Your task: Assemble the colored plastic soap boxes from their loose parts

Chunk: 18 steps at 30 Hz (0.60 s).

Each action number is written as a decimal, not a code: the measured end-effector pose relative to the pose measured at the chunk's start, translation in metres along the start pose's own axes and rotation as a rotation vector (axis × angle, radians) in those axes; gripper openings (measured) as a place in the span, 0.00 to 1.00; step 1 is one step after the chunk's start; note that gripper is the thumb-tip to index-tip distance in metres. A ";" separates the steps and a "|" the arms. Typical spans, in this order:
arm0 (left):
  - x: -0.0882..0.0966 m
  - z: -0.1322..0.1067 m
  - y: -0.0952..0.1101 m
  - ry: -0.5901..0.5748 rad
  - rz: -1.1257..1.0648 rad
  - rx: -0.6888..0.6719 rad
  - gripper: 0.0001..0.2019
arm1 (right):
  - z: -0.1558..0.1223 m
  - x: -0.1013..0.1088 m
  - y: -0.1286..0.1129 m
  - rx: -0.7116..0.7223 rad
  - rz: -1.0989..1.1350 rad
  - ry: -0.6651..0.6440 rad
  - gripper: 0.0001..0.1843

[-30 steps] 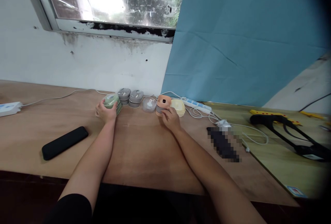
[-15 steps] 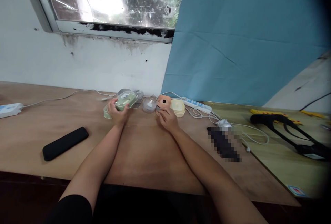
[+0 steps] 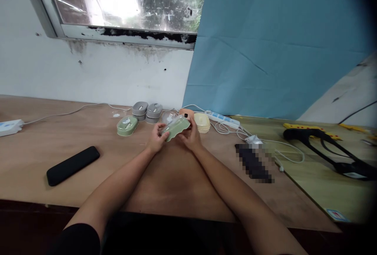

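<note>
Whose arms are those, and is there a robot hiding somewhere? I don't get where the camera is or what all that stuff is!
There's no robot here, just a person's two bare hands. The camera is worn on that person's head and looks forward and down, so you see the arms as if they were your own.

The left hand and the right hand are both on a green container, which is tilted.

On the brown tabletop, another green one sits over to the left. Near the wall are grey containers, something see-through, an orange container and pale yellow ones. There's also a white power strip and, nearer the front edge, a long black object.
</note>
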State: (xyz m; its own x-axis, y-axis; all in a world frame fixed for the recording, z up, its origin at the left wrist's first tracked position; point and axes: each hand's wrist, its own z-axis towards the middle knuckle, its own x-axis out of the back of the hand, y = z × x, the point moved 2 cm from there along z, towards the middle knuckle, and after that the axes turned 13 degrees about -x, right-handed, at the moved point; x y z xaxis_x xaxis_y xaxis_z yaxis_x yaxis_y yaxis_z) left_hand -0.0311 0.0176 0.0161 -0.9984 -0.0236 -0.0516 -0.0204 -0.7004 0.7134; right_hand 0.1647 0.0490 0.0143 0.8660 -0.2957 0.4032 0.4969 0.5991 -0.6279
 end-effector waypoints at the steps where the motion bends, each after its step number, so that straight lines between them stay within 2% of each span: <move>1: -0.001 0.000 0.000 -0.031 -0.029 0.010 0.24 | 0.000 0.001 -0.001 -0.008 0.007 0.035 0.48; 5: -0.001 0.002 -0.004 -0.116 -0.074 0.078 0.23 | 0.000 0.005 -0.007 -0.043 0.038 0.033 0.36; 9: 0.000 0.002 -0.016 -0.120 -0.192 0.235 0.24 | 0.001 0.006 -0.013 -0.073 0.035 0.010 0.26; 18: -0.004 0.003 -0.023 -0.022 -0.451 0.467 0.25 | 0.003 0.004 -0.007 -0.114 0.036 0.116 0.22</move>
State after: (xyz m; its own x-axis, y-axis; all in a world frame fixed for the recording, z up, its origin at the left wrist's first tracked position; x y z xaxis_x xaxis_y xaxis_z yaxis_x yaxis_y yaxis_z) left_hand -0.0272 0.0361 0.0016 -0.8873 0.2184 -0.4063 -0.4536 -0.2538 0.8543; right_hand 0.1643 0.0456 0.0219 0.8806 -0.3636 0.3037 0.4630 0.5248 -0.7143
